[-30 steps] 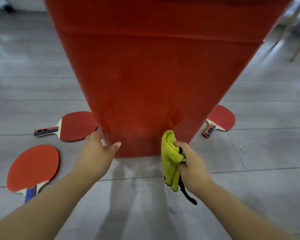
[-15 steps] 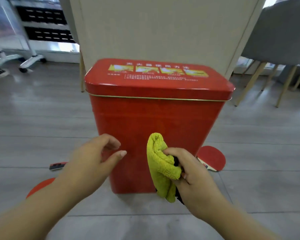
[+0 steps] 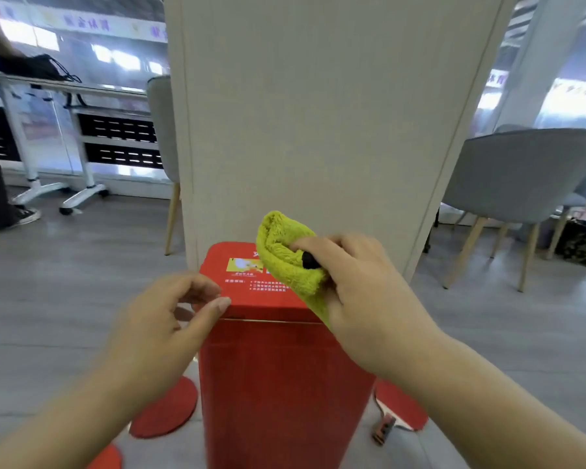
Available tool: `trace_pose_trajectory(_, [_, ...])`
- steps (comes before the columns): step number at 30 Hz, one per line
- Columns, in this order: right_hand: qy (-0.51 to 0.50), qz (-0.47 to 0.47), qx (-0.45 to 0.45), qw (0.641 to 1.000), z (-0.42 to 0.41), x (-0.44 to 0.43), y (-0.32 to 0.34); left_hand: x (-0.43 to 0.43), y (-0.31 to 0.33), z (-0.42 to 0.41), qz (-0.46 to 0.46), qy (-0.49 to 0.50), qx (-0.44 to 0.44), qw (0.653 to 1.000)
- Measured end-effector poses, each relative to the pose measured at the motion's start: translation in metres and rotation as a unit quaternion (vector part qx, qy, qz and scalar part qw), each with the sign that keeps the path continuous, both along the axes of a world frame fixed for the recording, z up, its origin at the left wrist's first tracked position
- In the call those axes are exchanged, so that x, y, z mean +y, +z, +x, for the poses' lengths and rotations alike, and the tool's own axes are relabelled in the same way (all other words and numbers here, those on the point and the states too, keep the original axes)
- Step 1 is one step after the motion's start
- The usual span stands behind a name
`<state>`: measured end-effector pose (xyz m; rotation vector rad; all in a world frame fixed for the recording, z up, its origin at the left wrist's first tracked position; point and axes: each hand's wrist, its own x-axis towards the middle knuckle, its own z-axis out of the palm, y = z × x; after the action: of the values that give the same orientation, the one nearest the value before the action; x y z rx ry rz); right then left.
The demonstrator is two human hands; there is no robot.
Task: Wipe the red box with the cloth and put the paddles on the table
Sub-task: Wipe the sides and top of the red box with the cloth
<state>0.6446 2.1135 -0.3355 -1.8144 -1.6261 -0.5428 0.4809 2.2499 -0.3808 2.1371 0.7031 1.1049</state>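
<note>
Head view is showing the right hand gripping a folded yellow-green fluffy cloth over the tall red metal box's lid, the left hand hovering loosely curled and empty at its corner, red round paddles lying on the floor beside it.

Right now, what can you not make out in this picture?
Head view:
- Box lid: right part hidden by cloth and right hand; its print too small to read.
- Left paddle: handle behind left arm.
- Lowest paddle: cut off by bottom edge.
- Right paddle: partly behind right arm.
</note>
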Motion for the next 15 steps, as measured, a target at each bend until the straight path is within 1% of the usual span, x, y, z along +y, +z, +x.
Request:
trace_pose_trajectory(5, [-0.08,-0.021,-0.126,0.989,0.021,0.04,0.013,0.01,0.011,0.013,0.022,0.013,0.001,1.0])
trace_pose_trajectory(6, [-0.083,-0.058,-0.132,0.986,0.027,0.048,0.01,0.012,0.009,0.015,0.031,0.015,0.005,0.999])
trace_pose_trajectory(7, [-0.079,-0.118,-0.117,0.983,0.033,0.055,0.004,0.014,0.005,0.017,0.039,0.016,0.014,0.999])
trace_pose_trajectory(8, [-0.069,-0.196,-0.077,0.975,0.04,0.059,-0.002,0.014,0.002,0.018,0.043,0.016,0.022,0.999])
trace_pose_trajectory(9, [-0.058,-0.26,-0.018,0.964,0.046,0.06,-0.008,0.016,-0.002,0.02,0.044,0.017,0.03,0.998])
trace_pose_trajectory(10, [-0.052,-0.295,0.031,0.953,0.051,0.058,-0.013,0.018,-0.007,0.021,0.05,0.02,0.041,0.998])
trace_pose_trajectory(11, [-0.046,-0.289,0.059,0.954,0.055,0.055,-0.018,0.021,-0.013,0.022,0.062,0.029,0.056,0.996])
trace_pose_trajectory(12, [-0.047,-0.261,0.068,0.962,0.059,0.051,-0.023,0.025,-0.019,0.022,0.076,0.039,0.072,0.994])
trace_pose_trajectory(15, [-0.056,-0.154,0.029,0.986,0.072,0.032,-0.033,0.03,-0.034,0.026,0.106,0.054,0.111,0.987])
